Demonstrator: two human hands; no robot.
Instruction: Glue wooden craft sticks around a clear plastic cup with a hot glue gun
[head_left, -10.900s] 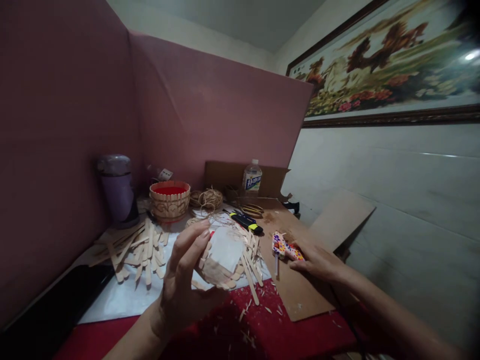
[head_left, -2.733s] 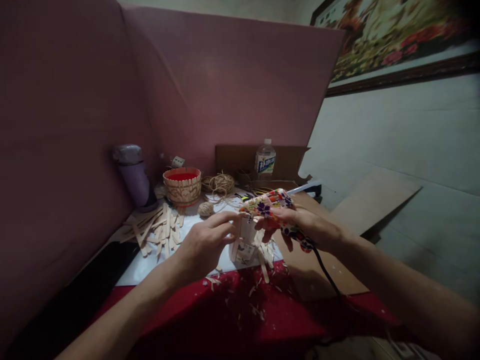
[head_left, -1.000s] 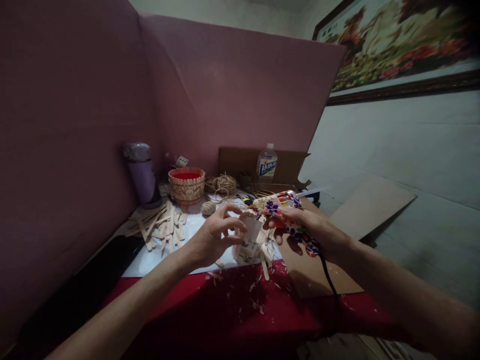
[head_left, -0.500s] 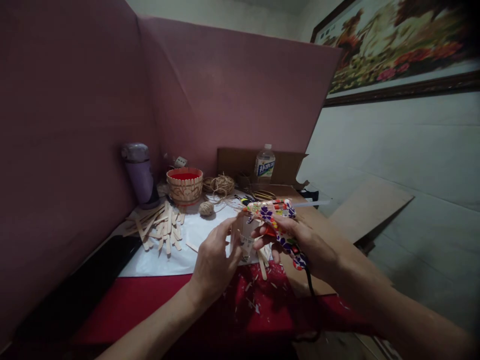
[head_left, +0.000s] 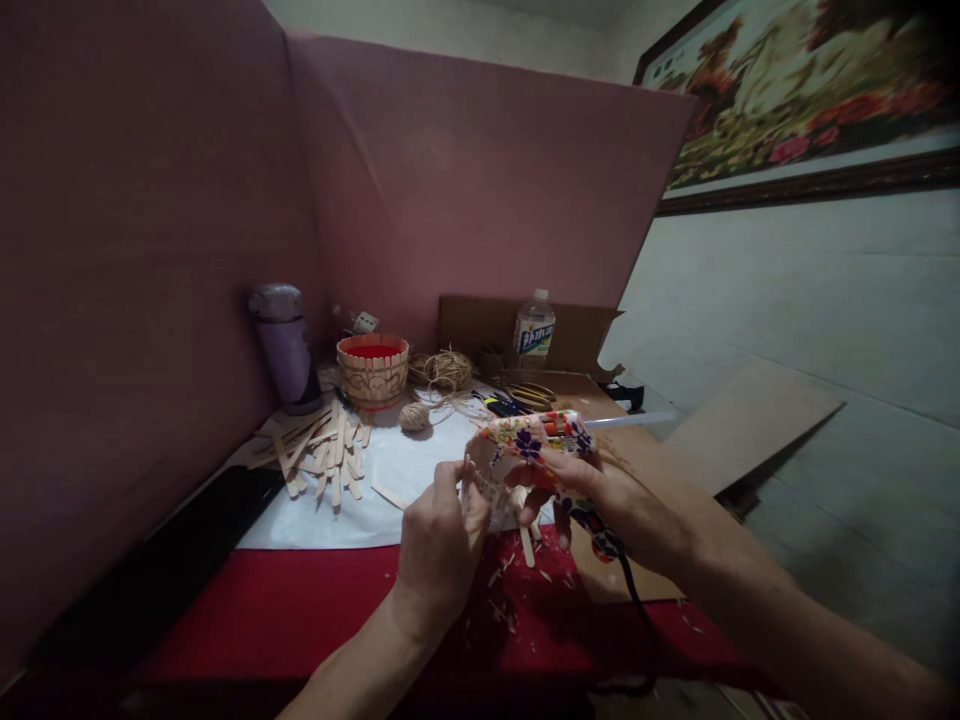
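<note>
My right hand point(head_left: 592, 490) is wrapped round a flower-patterned hot glue gun point(head_left: 529, 440), its nozzle pointing left. A clear glue stick point(head_left: 630, 420) juts from the gun's back, and a black cord hangs from the handle. My left hand point(head_left: 442, 530) is closed, thumb and fingers pinching the near side of what looks like a clear plastic cup point(head_left: 495, 485), mostly hidden between the hands. The nozzle is close to the cup's upper edge; whether it touches I cannot tell. Wooden craft sticks point(head_left: 528, 547) lie just below the hands.
A pile of craft sticks point(head_left: 337, 450) lies on white paper point(head_left: 300, 530), beside a purple tumbler point(head_left: 285, 350). Behind are a stick-covered basket point(head_left: 373, 380), a twine ball point(head_left: 414, 417), loose twine point(head_left: 446, 370), scissors point(head_left: 532, 393) and a bottle point(head_left: 534, 335). Cardboard point(head_left: 637, 460) lies right.
My left hand has turned and its fingers have closed in a pinch on the cup. The glue gun has shifted slightly down and right in the view, still in my right hand.
</note>
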